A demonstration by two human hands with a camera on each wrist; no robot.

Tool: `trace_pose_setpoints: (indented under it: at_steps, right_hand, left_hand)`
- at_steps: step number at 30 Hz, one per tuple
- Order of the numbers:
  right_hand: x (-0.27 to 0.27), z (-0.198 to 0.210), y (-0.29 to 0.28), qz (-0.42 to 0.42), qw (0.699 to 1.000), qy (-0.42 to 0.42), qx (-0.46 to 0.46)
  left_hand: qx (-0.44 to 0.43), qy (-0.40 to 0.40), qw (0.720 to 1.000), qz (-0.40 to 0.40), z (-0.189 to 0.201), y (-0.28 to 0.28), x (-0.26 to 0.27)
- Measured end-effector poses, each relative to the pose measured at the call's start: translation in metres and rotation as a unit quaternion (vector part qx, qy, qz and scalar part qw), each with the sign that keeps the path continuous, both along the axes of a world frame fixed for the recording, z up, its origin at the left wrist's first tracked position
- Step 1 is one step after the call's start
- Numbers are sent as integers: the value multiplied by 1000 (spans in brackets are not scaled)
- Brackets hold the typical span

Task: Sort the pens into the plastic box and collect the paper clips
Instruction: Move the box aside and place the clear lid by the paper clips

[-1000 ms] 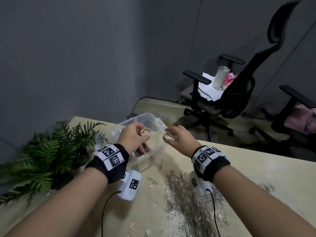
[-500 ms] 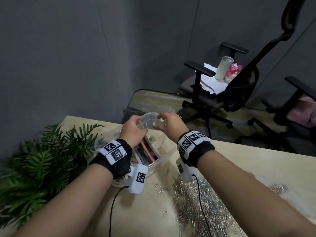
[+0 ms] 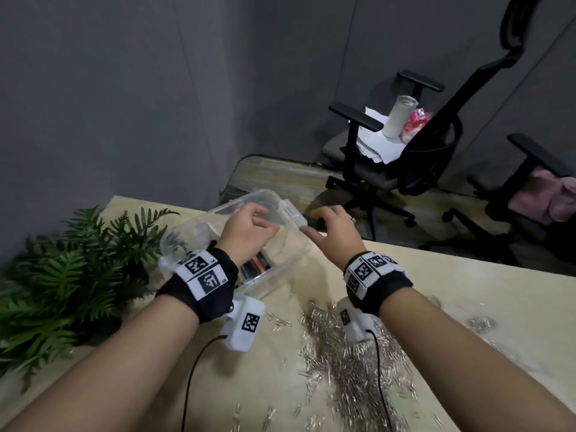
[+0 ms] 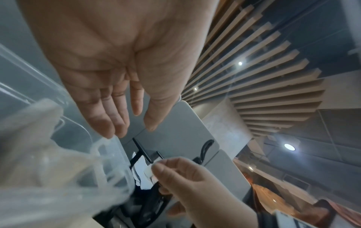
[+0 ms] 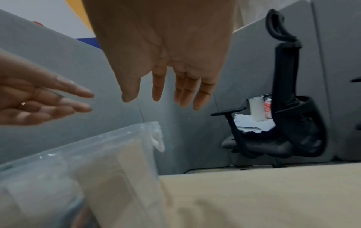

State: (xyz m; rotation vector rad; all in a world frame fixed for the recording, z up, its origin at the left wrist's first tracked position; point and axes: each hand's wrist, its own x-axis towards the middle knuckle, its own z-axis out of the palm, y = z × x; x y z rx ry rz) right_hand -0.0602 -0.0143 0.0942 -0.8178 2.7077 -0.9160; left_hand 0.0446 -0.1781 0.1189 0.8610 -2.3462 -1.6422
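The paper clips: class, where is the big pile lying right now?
In the head view, the paper clips lie heaped on the wooden table, under the right forearm and just nearer than the clear plastic box.

light wooden table (image 3: 467,294) carries plastic box (image 3: 293,257), scattered paper clips (image 3: 343,363), fern (image 3: 71,275).

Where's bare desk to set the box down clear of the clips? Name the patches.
Bare desk runs right of the right hand, between the far edge and the clip heap. Another patch lies near the front, between the fern and the left forearm. The middle is crowded: box, heap, strays.
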Motion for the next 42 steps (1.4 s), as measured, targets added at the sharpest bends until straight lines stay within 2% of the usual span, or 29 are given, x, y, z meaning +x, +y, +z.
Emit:
trace_pose_setpoints:
  at_steps: [4, 9, 13, 17, 22, 31, 39, 42]
  right_hand:
    - [7, -13, 78, -33, 996, 1, 78]
    - [15, -37, 172, -70, 980, -52, 177]
    - [12, -48, 237, -89, 970, -97, 202]
    - [-5, -60, 283, -95, 964, -116, 218]
    - [-35, -78, 301, -85, 967, -129, 203]
    - [-68, -118, 289, -40, 962, -155, 222]
    - [-80, -125, 286, -41, 962, -150, 225]
    - [-77, -118, 283, -49, 966, -152, 205]
  left_hand:
    - [-1, -6, 999, -50, 2, 54, -2]
    - [-60, -31, 989, -134, -12, 131, -7]
    - [-136, -81, 966, -206, -37, 192, -19]
    - [-140, -120, 956, -230, -60, 234, -37]
    - [-143, -151, 954, -217, -92, 261, -69]
    - [-179, -221, 936, -205, -143, 274, -108]
    - [-226, -213, 932, -186, -153, 272, -119]
    - [-214, -197, 942, -169, -145, 268, -119]
